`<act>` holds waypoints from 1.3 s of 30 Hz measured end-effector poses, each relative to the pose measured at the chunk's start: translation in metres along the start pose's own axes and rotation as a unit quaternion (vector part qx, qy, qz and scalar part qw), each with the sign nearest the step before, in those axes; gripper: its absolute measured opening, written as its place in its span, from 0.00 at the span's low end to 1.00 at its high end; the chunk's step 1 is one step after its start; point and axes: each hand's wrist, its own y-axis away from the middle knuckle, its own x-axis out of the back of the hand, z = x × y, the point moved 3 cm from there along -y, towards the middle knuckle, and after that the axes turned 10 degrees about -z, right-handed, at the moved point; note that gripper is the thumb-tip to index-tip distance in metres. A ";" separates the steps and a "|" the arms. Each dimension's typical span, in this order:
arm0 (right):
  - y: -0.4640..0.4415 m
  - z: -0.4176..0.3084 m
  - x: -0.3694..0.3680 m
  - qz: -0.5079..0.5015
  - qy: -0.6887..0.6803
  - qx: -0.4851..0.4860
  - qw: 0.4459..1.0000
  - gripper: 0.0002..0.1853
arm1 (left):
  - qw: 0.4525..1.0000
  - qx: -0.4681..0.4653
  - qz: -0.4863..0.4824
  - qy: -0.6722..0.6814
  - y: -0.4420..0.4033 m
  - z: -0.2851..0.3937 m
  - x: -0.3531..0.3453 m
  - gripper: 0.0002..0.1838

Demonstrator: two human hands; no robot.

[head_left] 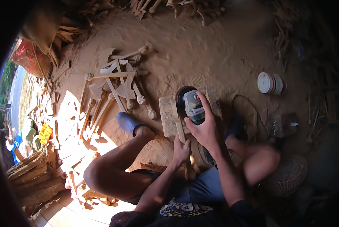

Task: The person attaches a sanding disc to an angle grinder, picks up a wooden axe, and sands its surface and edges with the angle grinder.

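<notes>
My right hand [207,130] is closed around an angle grinder [194,104], thumb on one side of its body and index finger stretched along the other. The grinder's dark round disc [182,94] points away from me, close to the far end of a long pale wooden piece [180,130]. Lower down, my left hand [182,150] grips that piece, its fingers wrapped round the shaft. The wood lies over a worn block [167,113] on the ground between my feet. Its near end reaches back toward my lap.
Several carved wooden pieces [118,74], some axe-shaped, lie heaped ahead on the left. A white tub [266,83] is on the dusty ground at right, beyond a dark cord [249,97]. A fan [286,174] stands by my right knee. Red sacking [30,56] sits far left.
</notes>
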 end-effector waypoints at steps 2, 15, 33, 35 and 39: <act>0.001 -0.006 0.003 -0.015 0.013 -0.026 0.999 0.46 | 1.000 -0.013 0.003 -0.017 -0.001 0.002 -0.001 0.22; 0.040 -0.012 0.013 -0.013 0.139 -0.022 0.990 0.47 | 0.998 -0.051 0.009 0.029 -0.004 0.005 -0.003 0.12; 0.021 -0.010 0.010 -0.029 0.108 -0.030 0.993 0.46 | 0.997 -0.069 0.017 0.011 -0.006 -0.009 -0.002 0.15; 0.013 -0.008 0.009 -0.028 0.100 -0.034 0.994 0.46 | 0.991 -0.126 0.025 -0.026 -0.012 -0.025 0.002 0.15; -0.005 -0.010 0.011 -0.024 0.079 -0.044 0.996 0.46 | 0.998 -0.042 0.015 -0.032 -0.002 0.000 0.001 0.14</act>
